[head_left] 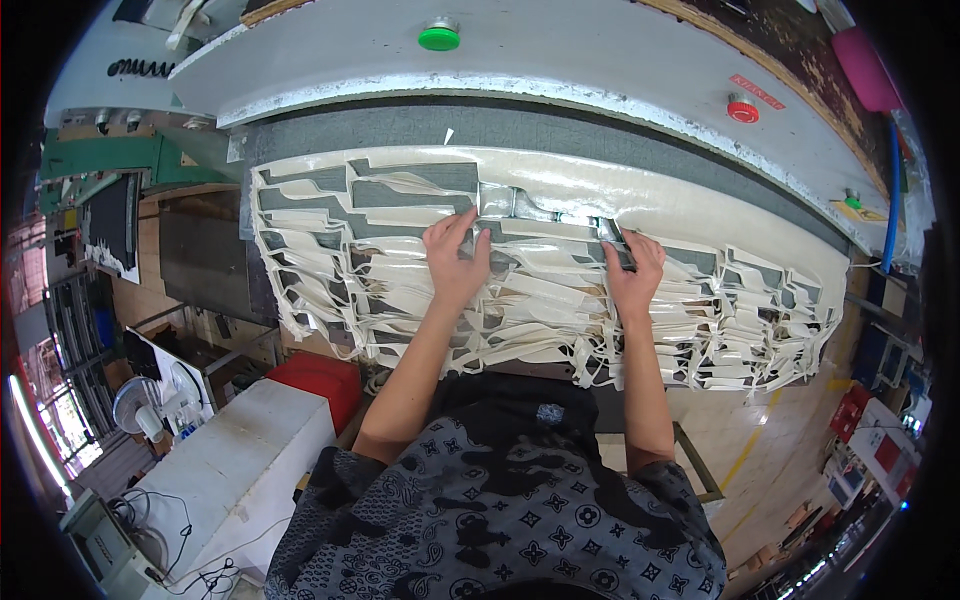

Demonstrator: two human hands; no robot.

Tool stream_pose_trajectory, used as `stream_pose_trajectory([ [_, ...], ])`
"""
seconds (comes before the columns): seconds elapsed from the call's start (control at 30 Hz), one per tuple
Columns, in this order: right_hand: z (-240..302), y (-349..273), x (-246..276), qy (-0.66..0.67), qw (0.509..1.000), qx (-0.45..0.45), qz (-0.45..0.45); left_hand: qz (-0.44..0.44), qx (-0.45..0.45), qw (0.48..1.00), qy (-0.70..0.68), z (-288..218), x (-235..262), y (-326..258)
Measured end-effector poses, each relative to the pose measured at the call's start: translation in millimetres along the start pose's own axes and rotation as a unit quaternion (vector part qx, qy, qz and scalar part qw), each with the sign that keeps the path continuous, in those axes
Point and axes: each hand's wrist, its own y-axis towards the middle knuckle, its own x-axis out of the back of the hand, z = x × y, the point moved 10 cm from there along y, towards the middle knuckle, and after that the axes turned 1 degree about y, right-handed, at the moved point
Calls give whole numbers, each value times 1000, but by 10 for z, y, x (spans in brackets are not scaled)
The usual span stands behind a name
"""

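A cream, glossy sheet of leather-like material [640,195] lies across a dark grey bed, cut through with many long openings. On its uncut upper part sits a narrow shiny metal cutting die [540,211], with thin walls forming an outline. My left hand [460,258] grips the die's left end, thumb and fingers bent around it. My right hand [634,270] pinches the right end between thumb and fingers. Loose strips of the sheet [540,290] hang tangled between my forearms.
A grey machine beam [590,60] spans the far side, bearing a green button [439,36] and a red button [742,108]. The dark bed [330,130] shows behind the sheet. At the left stand a white cabinet [250,430], a red object [318,385] and a fan [140,410].
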Motion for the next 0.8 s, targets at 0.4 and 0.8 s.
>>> stream_pose_trajectory([
  [0.4, 14, -6, 17, 0, 1000, -2, 0, 13, -15, 1000, 1, -80, 37, 44],
  [0.8, -25, -25, -28, -14, 1000, 1, 13, 0, -16, 1000, -6, -56, 33, 62],
])
